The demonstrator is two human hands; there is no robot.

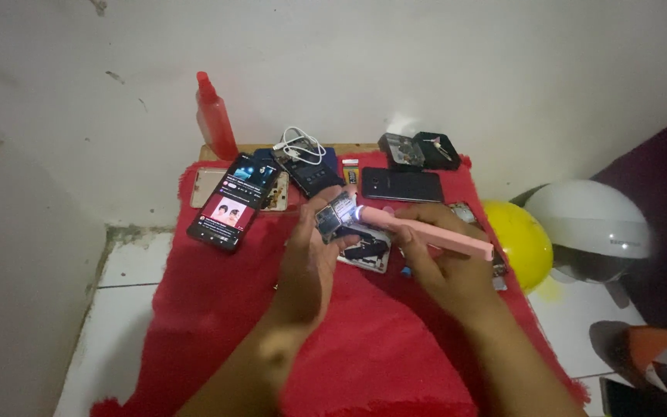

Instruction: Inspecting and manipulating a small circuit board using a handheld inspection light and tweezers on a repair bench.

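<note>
Pink and slim, the lit-tipped tool (434, 233) is pinched in the right hand (445, 266), its glowing end touching a small circuit board (335, 216). The left hand (310, 259) pinches that board above the red cloth (364, 340) on the worktop, beside a lit phone (233, 201).

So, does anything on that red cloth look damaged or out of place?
Yes. An opened phone lies under the hands with its back off and insides exposed. The left hand holds a small bare circuit board; the right hand aims a lit pink pen-shaped tool at it.
</note>
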